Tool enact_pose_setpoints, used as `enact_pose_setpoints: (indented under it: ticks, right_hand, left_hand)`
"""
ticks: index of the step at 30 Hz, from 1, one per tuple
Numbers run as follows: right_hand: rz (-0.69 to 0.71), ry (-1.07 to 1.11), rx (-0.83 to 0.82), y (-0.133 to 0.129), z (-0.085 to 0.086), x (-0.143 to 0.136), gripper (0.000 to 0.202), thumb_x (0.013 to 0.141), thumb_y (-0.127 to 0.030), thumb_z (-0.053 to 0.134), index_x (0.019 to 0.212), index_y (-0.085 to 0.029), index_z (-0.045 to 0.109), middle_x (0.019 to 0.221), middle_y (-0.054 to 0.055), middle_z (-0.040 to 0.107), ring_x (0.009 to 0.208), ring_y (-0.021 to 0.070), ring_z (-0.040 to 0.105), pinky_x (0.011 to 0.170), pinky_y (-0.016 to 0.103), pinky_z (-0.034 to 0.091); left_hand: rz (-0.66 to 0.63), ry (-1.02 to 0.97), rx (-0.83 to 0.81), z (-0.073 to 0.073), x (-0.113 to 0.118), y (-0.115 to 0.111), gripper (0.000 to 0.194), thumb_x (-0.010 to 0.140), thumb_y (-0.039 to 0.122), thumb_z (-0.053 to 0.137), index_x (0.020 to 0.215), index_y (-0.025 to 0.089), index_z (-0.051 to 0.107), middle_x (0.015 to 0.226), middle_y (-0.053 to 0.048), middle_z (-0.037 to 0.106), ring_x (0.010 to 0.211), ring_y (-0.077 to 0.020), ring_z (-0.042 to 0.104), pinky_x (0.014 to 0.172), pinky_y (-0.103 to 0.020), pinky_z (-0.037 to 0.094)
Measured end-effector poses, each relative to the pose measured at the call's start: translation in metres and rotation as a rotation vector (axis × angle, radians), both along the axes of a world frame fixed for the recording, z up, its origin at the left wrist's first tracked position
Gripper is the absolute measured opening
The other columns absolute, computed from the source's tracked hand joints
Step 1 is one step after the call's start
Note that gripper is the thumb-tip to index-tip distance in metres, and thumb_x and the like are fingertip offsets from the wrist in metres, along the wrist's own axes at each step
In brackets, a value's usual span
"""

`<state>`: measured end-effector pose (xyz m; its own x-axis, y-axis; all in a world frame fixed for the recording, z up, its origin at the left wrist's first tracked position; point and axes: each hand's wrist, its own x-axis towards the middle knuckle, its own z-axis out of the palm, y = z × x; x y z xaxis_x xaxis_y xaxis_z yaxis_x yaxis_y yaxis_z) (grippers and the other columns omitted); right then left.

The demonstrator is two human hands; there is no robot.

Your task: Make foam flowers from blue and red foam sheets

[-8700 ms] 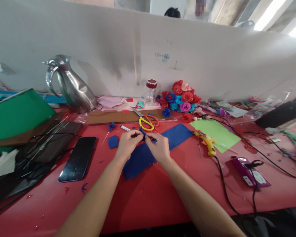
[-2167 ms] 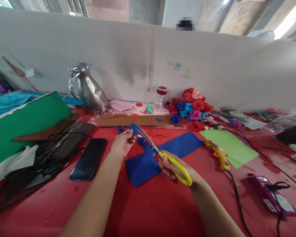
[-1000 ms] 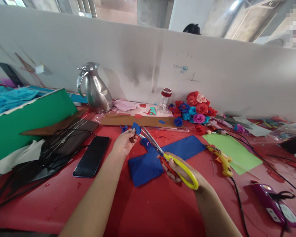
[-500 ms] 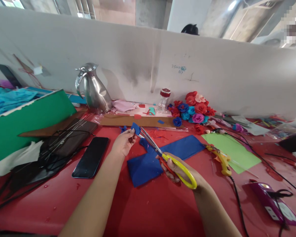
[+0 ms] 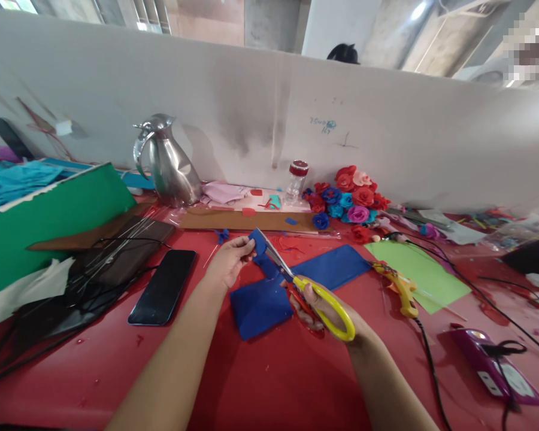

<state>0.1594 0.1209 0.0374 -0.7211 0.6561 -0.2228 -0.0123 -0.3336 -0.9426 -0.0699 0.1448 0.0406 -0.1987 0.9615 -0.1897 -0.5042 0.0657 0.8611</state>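
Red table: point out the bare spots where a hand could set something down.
Bare red table lies near the front edge, below the blue sheet and phone. Another patch sits between glue gun and right hand. The back, around flowers and jug, is crowded.

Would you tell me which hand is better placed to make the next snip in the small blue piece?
Right, probably: the right hand grips the scissors, blades at the blue piece, which the left hand pinches.

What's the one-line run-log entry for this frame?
left hand: pinches small blue piece | right hand: grips yellow-handled scissors, blades at the piece | below: blue sheet on red table
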Motion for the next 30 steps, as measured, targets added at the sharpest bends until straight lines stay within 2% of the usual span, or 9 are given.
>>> enact_pose_setpoints:
  ticks: [10, 16, 20, 23, 26, 30]
  right_hand:
    - [0.008, 0.113, 0.04, -0.002, -0.002, -0.004, 0.063, 0.075, -0.071, 0.053, 0.113, -0.022, 0.052, 0.074, -0.004, 0.044, 0.041, 0.0007, 0.028, 0.031, 0.013, 0.024]
    - [-0.054, 0.057, 0.112, -0.008, 0.005, -0.011, 0.065, 0.072, -0.075, 0.051, 0.106, -0.02, 0.053, 0.065, -0.007, 0.04, 0.035, -0.0003, 0.024, 0.027, 0.012, 0.024]
    - [-0.11, 0.014, 0.126, -0.012, 0.009, -0.014, 0.064, 0.073, -0.075, 0.05, 0.103, -0.019, 0.053, 0.061, -0.008, 0.041, 0.032, -0.0001, 0.025, 0.024, 0.012, 0.025]
    - [-0.194, 0.056, 0.158, -0.012, 0.013, -0.015, 0.062, 0.075, -0.074, 0.049, 0.101, -0.019, 0.053, 0.058, -0.008, 0.041, 0.029, 0.0, 0.024, 0.023, 0.013, 0.025]
    - [-0.345, 0.095, 0.144, -0.007, 0.018, -0.014, 0.064, 0.071, -0.077, 0.05, 0.099, -0.019, 0.053, 0.056, -0.009, 0.041, 0.028, 0.0002, 0.022, 0.022, 0.014, 0.023]
    - [-0.57, 0.078, 0.033, 0.003, 0.024, -0.012, 0.059, 0.069, -0.074, 0.056, 0.09, -0.019, 0.052, 0.053, -0.009, 0.04, 0.028, 0.0019, 0.025, 0.022, 0.014, 0.019]
  left_hand:
    - [-0.002, -0.084, 0.035, 0.004, 0.002, -0.001, 0.02, 0.066, 0.01, 0.073, 0.052, 0.013, 0.058, 0.052, 0.001, 0.055, 0.049, -0.0064, 0.049, 0.051, -0.018, 0.038]
    - [0.019, -0.088, 0.048, 0.006, 0.003, -0.002, 0.021, 0.068, 0.008, 0.071, 0.052, 0.013, 0.058, 0.052, 0.0, 0.055, 0.049, -0.0064, 0.048, 0.05, -0.018, 0.038]
    - [0.046, -0.089, 0.044, 0.002, 0.002, 0.001, 0.021, 0.069, 0.008, 0.07, 0.052, 0.013, 0.058, 0.052, 0.001, 0.055, 0.049, -0.0063, 0.048, 0.05, -0.018, 0.037]
    - [0.072, -0.071, 0.026, -0.003, 0.0, 0.003, 0.024, 0.068, 0.009, 0.071, 0.05, 0.013, 0.056, 0.051, 0.001, 0.054, 0.048, -0.0059, 0.047, 0.05, -0.018, 0.036]
    - [0.094, -0.019, -0.002, -0.004, -0.001, 0.004, 0.022, 0.067, 0.01, 0.073, 0.051, 0.013, 0.058, 0.051, 0.0, 0.055, 0.047, -0.0062, 0.046, 0.05, -0.018, 0.035]
    - [0.231, 0.146, -0.013, 0.0, -0.003, 0.001, 0.019, 0.064, 0.014, 0.076, 0.052, 0.014, 0.061, 0.049, 0.002, 0.052, 0.045, -0.0059, 0.041, 0.046, -0.018, 0.031]
